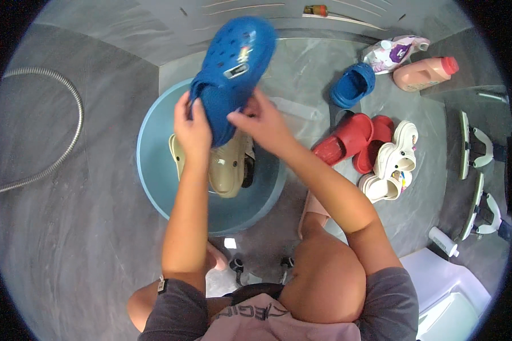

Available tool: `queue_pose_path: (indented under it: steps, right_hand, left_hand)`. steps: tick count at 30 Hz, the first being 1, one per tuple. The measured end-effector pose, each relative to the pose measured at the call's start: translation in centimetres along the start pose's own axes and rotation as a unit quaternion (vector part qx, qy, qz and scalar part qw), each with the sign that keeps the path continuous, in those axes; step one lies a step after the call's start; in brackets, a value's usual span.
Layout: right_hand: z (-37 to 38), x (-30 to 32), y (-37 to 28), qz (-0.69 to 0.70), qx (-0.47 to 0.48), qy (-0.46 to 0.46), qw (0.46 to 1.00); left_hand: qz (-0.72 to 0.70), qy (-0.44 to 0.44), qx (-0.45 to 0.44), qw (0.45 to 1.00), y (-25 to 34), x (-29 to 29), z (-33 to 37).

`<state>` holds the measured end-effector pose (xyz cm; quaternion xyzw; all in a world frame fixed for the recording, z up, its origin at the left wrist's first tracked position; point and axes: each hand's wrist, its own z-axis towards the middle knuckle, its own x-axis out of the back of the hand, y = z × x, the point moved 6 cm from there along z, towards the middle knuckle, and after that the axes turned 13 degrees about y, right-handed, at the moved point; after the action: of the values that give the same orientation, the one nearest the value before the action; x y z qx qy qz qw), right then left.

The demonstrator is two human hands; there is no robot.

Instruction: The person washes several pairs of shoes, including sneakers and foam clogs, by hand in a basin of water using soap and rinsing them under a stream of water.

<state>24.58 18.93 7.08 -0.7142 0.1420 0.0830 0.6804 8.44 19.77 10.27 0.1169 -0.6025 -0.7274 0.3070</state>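
Note:
A blue clog (239, 54) with holes in its toe is held up over the basin, toe pointing away from me. My left hand (194, 129) grips its heel end from the left, thumb at the opening. My right hand (263, 124) holds the same end from the right, closed on the side of the shoe. Below, the round blue-grey basin (148, 170) holds a beige clog (226, 170), with another beige shoe (177, 156) partly hidden by my left arm. Something dark lies beside the beige clog.
On the floor to the right are another blue clog (352, 85), red slippers (347, 139) and white clogs (396, 150). Beyond stand a pink bottle (424, 75) and a white pouch (389, 55). A metal hose (77, 113) hangs at left; a white tube (442, 241) lies right.

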Motion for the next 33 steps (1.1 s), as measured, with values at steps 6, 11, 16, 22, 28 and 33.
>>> queue_pose_path:
  steps: [6, 11, 16, 22, 28, 33]
  right_hand:
    - [-2.9, -6.9, 3.8, -0.149, -0.097, -0.051, 0.983]
    - [-1.4, -5.4, 6.4, -0.175, -0.027, -0.055, 0.983]
    - [3.4, 8.4, 2.9, -0.314, 0.121, 0.229, 0.914]
    - [2.7, 20.8, 0.3, -0.654, 0.157, 0.328, 0.663]
    - [2.7, 25.4, 2.5, -0.727, 0.124, 0.233, 0.634]
    - [2.0, 24.5, 0.1, -0.666, 0.174, 0.272, 0.672]
  left_hand:
    - [0.188, 0.089, 0.11, 0.972, -6.8, 13.2, 0.5]
    - [0.306, 0.102, 0.078, 0.943, -9.1, 17.2, 1.5]
    - [0.352, 0.034, -0.215, 0.91, -2.7, 7.2, 0.3]
    - [0.421, -0.062, -0.274, 0.862, 1.7, -4.8, -4.0]
    - [0.545, -0.094, -0.166, 0.816, -3.3, -5.6, -2.1]
    - [0.588, -0.091, -0.187, 0.781, -4.0, -3.2, -1.3]
